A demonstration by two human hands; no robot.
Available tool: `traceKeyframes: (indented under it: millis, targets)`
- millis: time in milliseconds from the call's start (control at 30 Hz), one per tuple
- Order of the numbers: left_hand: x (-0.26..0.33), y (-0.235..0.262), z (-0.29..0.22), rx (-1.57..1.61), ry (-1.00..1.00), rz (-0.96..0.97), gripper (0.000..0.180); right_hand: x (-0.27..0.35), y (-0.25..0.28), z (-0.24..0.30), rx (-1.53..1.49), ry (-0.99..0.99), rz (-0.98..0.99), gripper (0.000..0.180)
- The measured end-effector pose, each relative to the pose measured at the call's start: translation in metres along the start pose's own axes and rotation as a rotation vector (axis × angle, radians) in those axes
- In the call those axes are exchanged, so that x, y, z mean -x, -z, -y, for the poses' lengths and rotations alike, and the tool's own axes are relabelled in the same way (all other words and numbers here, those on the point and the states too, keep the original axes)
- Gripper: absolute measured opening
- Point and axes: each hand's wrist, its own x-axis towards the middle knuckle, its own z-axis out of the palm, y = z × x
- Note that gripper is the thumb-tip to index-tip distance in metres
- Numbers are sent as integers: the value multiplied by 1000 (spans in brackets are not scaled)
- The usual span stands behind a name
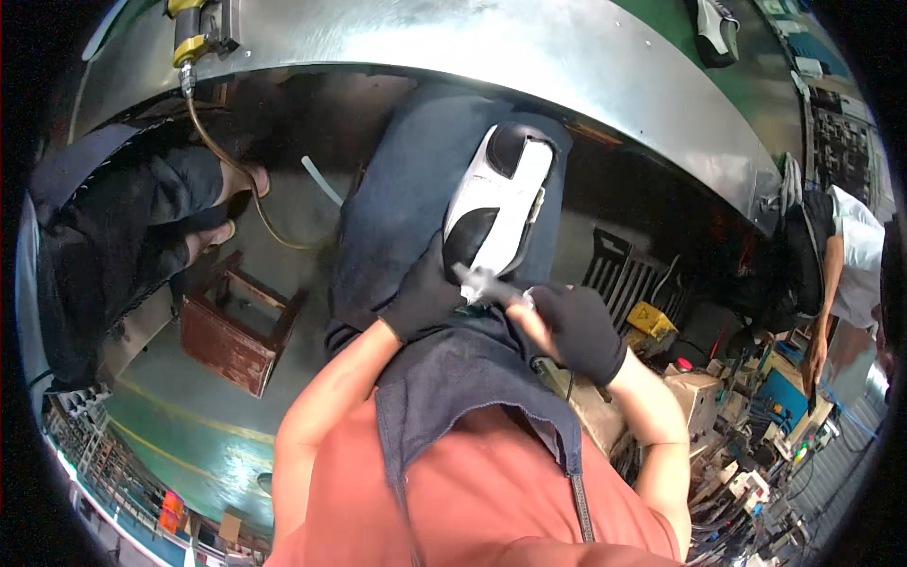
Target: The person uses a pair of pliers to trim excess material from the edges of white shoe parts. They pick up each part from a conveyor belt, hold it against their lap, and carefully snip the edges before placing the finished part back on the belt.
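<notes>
A white shoe with black patches at both ends lies lengthwise on my lap, over the dark blue apron. My left hand, in a black glove, is at the shoe's near end, its fingers curled against the left edge and gripping it. My right hand, gloved in black too, is closed around a greyish metal tool. Motion blurs the tool, so its exact kind does not show. Its metal end is at the shoe's near end, close to my left fingers.
Beyond my knees runs a metal bench, with a yellow-and-black air tool and hose at left. Another shoe is at far right. A wooden stool and a seated person's legs are left; a person's arm and cluttered equipment, right.
</notes>
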Motion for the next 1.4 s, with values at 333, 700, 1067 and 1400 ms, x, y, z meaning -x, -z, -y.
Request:
traceKeyframes:
  millis: [333, 700, 1067, 1400]
  targets:
    - [-1, 19, -16, 132, 209, 172, 95, 1, -27, 34, -79, 364, -162, 36]
    - [2, 20, -18, -55, 202, 143, 100, 6, -64, -12, -186, 159, -129, 36]
    - [7, 17, -17, -72, 276, 118, 93, -14, -73, -26, -553, -263, -293, 24]
    - [7, 42, -67, -526, 191, 148, 87, 17, -81, -18, -568, -381, -358, 33]
